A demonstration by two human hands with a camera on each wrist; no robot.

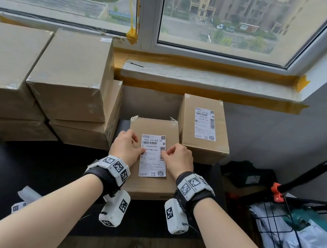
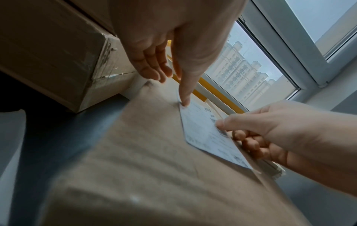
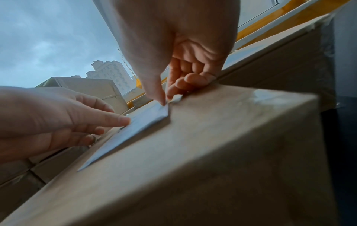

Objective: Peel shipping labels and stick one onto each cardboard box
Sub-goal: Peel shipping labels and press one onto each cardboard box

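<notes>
I am pressing a shipping label point(image 1: 153, 156) onto the top of the cardboard box point(image 1: 150, 186) directly under both my hands. To seat it well, I should hold one edge fixed and smooth outward from the centre so no air or creases are trapped, then rub down each corner.

My left hand point(image 1: 127, 147) has its thumb tip pressed on the label's left edge, the other fingers loosely curled and holding nothing. My right hand point(image 1: 178, 159) pinches the label's right edge between thumb and forefinger; that edge appears slightly lifted in the right wrist view.

The label lies between my hands. A labelled box point(image 1: 204, 129) stands just beyond my right hand; unlabelled boxes point(image 1: 68, 82) are stacked beyond my left.
</notes>
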